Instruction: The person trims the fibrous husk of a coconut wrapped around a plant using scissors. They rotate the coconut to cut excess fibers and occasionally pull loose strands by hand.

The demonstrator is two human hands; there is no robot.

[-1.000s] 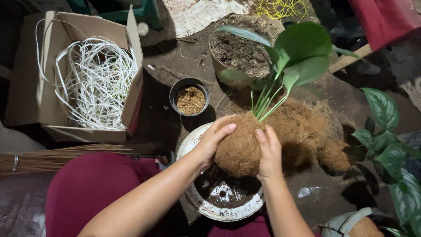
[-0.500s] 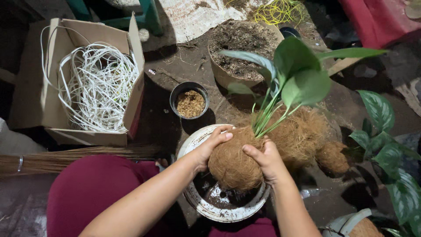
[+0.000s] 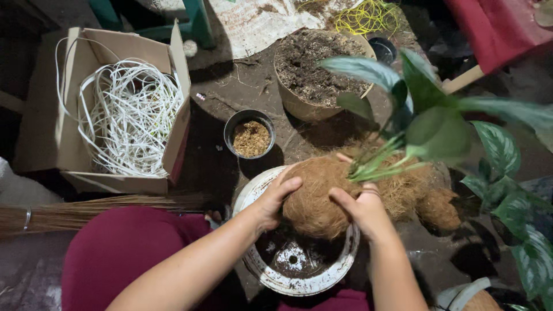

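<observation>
Down at nine o'clock on the dark, soil-strewn ground I see an open cardboard box (image 3: 69, 138) lying on its side, filled with a loose tangle of white strapping (image 3: 124, 115). Below it, at about eight o'clock, a bundle of thin brown broom sticks (image 3: 92, 210) lies flat, its tip reaching toward my maroon-clad knee (image 3: 127, 247).

Moving toward the middle, a small black pot (image 3: 250, 137) holding brown granules stands just above a white bowl (image 3: 288, 282) whose inside is smeared with wet soil. My left hand (image 3: 271, 201) comes in from seven o'clock and presses flat against the left side of the coconut-fibre ball (image 3: 314, 198) — fingers together, thumb lying over the top. That ball hangs over the bowl's upper rim, at dead centre of my view. My right hand (image 3: 363, 210) cups it from the near right side, fingers curled close together on the fibre just under the plant stems (image 3: 374, 164).

At twelve o'clock a tan tub of dark soil (image 3: 311, 63) sits on the ground, with a printed sack (image 3: 253, 23) and a coil of yellow cord (image 3: 360, 17) beyond it. Broad green leaves (image 3: 432, 121) rise from the ball toward two o'clock. More loose fibre (image 3: 429, 198) lies just right of the ball, and at three to four o'clock a speckled-leaf plant (image 3: 507, 190) fills the edge — red cloth (image 3: 501, 29) hangs in the top corner.
</observation>
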